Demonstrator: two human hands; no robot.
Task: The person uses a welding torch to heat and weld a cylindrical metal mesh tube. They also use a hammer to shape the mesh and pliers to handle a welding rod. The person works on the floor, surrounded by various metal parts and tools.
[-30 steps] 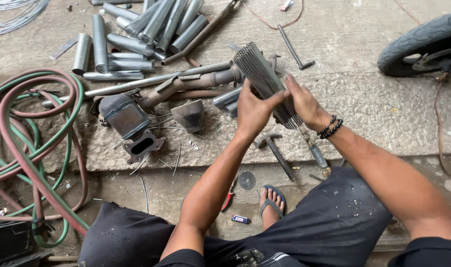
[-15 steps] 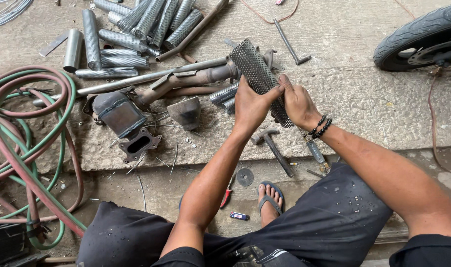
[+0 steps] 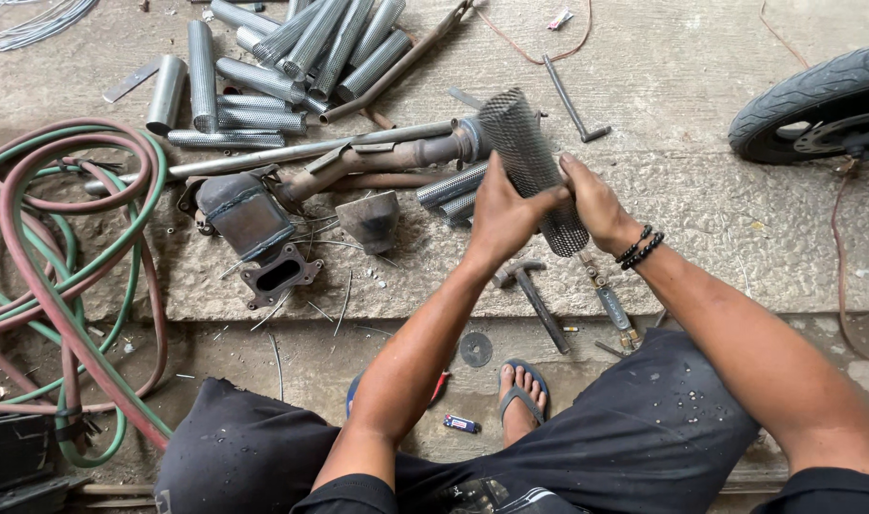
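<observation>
Mesh tube [image 3: 530,162] tilts between both hands: left hand [image 3: 501,214] grips its middle, right hand [image 3: 596,205] clasps its lower end, above a hammer [image 3: 530,290].

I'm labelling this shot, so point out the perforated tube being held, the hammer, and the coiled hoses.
perforated tube [image 3: 525,152], head view, on its meshed wall above the hands.
hammer [image 3: 539,305], head view, on its handle.
coiled hoses [image 3: 35,286], head view, on a red loop.
</observation>
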